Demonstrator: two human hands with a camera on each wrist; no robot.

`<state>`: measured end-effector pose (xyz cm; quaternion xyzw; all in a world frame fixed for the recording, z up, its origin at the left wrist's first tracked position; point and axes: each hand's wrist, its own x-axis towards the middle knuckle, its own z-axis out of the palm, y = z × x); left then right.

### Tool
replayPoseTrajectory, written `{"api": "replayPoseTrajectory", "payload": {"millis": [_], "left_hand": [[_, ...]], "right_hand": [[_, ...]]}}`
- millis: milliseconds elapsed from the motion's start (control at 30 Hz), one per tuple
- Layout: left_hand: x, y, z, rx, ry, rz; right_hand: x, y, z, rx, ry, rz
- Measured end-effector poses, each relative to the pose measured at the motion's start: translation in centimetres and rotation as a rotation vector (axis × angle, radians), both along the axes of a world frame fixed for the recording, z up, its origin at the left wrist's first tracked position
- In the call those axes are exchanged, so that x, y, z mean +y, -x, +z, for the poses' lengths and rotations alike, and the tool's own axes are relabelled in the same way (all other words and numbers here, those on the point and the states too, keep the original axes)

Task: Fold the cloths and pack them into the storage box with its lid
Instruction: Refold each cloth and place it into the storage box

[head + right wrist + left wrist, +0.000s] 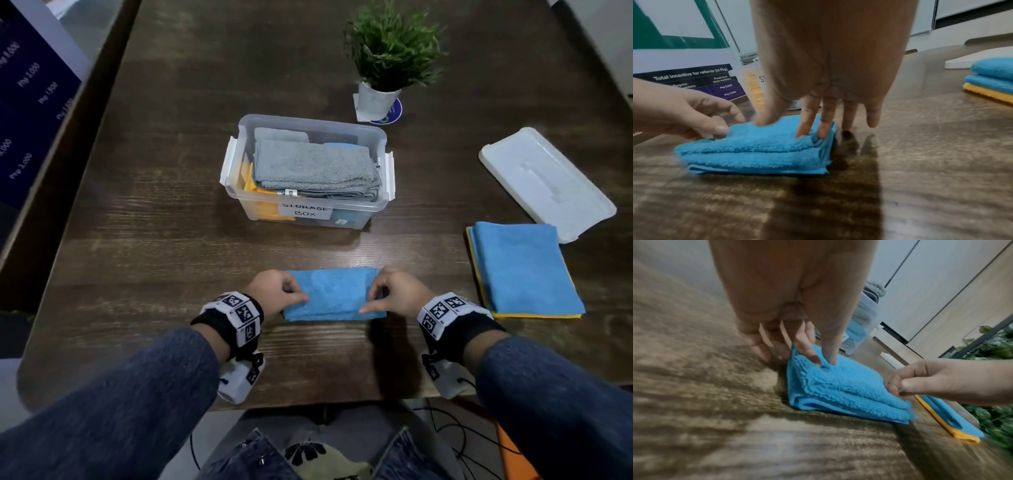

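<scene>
A blue cloth [334, 296] [838, 391] [756, 151], folded into a thick rectangle, lies on the wooden table near its front edge. My left hand [291, 294] [824, 361] pinches its left end between thumb and forefinger. Over at the right end, my right hand [375, 301] [783, 128] grips the cloth, thumb on top and fingers at the edge. Behind it stands the clear storage box [385, 144], labelled, with a folded grey cloth [315, 164] on top of yellow and blue ones. Its white lid [544, 181] lies off to the right.
A flat stack of blue cloths over a yellow one [524, 270] [990, 76] sits right of my hands, just in front of the lid. A small potted plant [390, 51] stands behind the box. A dark printed board [30, 102] leans at the table's left edge.
</scene>
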<state>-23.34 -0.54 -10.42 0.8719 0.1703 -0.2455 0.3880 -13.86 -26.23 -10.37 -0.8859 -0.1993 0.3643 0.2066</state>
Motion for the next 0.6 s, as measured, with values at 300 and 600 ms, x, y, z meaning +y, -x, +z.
{"api": "replayPoseTrajectory", "payload": {"millis": [300,600], "left_hand": [[-1.9,-0.8,-2.0,0.173,-0.187,0.138],[1.6,-3.1,5.3,0.064,0.203,0.063]], "right_hand": [[1.9,0.8,-1.7,-0.075,-0.011,-0.324],[1.4,-2.6,2.9,0.184,-0.331,-0.228]]}}
